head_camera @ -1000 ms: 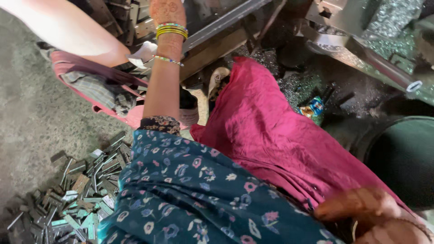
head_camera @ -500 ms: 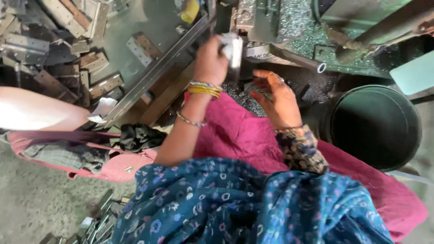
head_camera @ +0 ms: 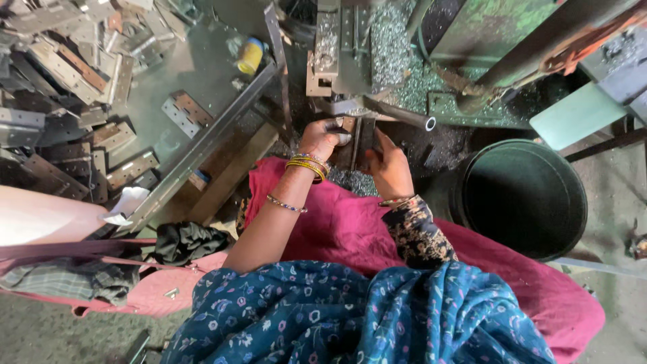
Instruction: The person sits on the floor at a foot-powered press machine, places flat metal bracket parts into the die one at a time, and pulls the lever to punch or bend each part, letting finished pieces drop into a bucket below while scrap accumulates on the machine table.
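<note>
On a workshop floor strewn with metal shavings, both hands' fingers, left hand (head_camera: 322, 138) and right hand (head_camera: 389, 168), grip a metal hinge plate (head_camera: 357, 140).

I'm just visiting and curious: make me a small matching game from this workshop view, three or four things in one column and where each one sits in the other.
Things:
1. metal hinge piece
2. dark round bucket
3. yellow can
4. heap of metal plates

Places:
A. upper left of the view
B. between the left hand and the right hand
C. right of the hands
D. on the grey surface above the long steel bar

Pairs: 1-B, 2-C, 3-D, 4-A
</note>
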The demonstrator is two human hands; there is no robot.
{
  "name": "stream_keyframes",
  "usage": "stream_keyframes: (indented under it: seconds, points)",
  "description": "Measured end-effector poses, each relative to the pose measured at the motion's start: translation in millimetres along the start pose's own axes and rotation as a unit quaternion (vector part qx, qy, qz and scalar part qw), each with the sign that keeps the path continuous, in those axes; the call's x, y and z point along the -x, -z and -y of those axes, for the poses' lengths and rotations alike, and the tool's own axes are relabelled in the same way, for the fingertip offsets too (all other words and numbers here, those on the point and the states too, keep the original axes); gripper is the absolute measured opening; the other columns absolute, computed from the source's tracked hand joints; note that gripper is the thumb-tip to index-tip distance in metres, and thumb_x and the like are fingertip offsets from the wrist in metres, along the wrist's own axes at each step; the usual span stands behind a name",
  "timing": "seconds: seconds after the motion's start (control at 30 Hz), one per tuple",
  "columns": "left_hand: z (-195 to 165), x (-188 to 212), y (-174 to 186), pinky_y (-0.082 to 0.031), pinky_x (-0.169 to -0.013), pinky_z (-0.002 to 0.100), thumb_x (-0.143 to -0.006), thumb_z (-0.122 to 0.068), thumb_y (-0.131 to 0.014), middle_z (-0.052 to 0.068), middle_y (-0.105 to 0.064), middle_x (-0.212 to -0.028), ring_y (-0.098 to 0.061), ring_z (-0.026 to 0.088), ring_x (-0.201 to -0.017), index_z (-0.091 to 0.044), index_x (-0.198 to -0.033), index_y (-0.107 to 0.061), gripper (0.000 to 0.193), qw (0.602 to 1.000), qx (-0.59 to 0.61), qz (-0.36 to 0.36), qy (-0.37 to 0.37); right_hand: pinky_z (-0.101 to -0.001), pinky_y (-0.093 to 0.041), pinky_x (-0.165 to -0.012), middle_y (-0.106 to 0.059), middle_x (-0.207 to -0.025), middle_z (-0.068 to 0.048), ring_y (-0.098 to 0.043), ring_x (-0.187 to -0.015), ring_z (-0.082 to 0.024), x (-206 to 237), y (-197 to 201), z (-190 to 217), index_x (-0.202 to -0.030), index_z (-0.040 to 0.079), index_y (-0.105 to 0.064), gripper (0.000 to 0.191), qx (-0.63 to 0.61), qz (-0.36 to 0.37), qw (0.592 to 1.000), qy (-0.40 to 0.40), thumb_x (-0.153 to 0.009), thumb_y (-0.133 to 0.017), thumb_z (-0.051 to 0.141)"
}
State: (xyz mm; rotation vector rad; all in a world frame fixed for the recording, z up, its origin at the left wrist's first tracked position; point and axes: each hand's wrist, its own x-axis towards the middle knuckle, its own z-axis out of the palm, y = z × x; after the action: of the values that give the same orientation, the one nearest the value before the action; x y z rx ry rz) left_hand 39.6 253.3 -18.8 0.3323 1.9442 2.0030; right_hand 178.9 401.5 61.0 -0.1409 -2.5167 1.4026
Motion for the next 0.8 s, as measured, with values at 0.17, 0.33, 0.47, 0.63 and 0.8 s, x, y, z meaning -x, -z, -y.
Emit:
stream_keyframes:
  seconds: [0.17, 0.33, 0.47, 0.63, 0.8]
  points:
    - [-48, -94, -19, -0.056, -0.075, 0.039, -0.08, -0.005, -0.074, 0.013, -0.075, -0.096, -0.069, 0.026, -0.085, -0.003, -0.119, -0.07, 0.04, 0.969, -0.15, -0.175, -0.091, -0.0493, -0.052, -0.094, -0.069, -0.119, -0.02, -0.067, -0.107, -0.04, -52, 26, 53, -0.142, 0.002, -0.058, 0.051, 0.404, -0.164, 0.88, 0.189, -0.095, -0.066, 0.018]
    - [-67, -100, -44, -0.048, -0.108, 0.041, -0.087, -0.006, -0.068, 0.02, -0.06, -0.137, -0.059, 0.036, -0.126, 0.0, -0.137, -0.068, 0.05, 0.762, -0.551, -0.259, -0.22, -0.0413, -0.052, -0.091, -0.074, -0.104, -0.009, -0.071, -0.1, -0.024, -65, 29, 53, -0.112, 0.008, -0.07, 0.023, 0.616, 0.039, 0.787, -0.011, -0.1, -0.057, 0.024]
    - [-52, -49, -49, -0.041, -0.098, 0.044, -0.089, -0.036, -0.069, 0.016, -0.042, -0.158, -0.042, 0.031, -0.141, 0.004, -0.12, -0.07, 0.051, 0.757, -0.615, -0.149, -0.161, -0.0421, -0.055, -0.076, -0.075, -0.101, -0.011, -0.074, -0.092, -0.027, -54, 23, 32, -0.109, 0.01, -0.069, 0.022, 0.61, 0.018, 0.793, 0.0, -0.097, -0.056, 0.023]
    - [-57, -48, -52, -0.039, -0.096, 0.044, -0.085, -0.04, -0.067, 0.015, -0.047, -0.154, -0.041, 0.029, -0.14, 0.0, -0.118, -0.074, 0.053, 0.735, -0.634, -0.162, -0.178, -0.0425, -0.056, -0.073, -0.075, -0.099, -0.012, -0.075, -0.089, -0.027, -61, 20, 19, -0.11, 0.01, -0.07, 0.023, 0.622, 0.016, 0.783, -0.01, -0.097, -0.055, 0.023]
    - [-66, -86, -62, -0.036, -0.109, 0.046, -0.099, -0.034, -0.061, 0.015, -0.056, -0.146, -0.041, 0.032, -0.145, -0.008, -0.111, -0.078, 0.033, 0.703, -0.692, -0.117, -0.114, -0.0421, -0.057, -0.066, -0.074, -0.101, -0.013, -0.075, -0.088, -0.029, -33, 10, -19, -0.12, 0.008, -0.064, 0.027, 0.597, 0.005, 0.802, -0.019, -0.098, -0.053, 0.021]
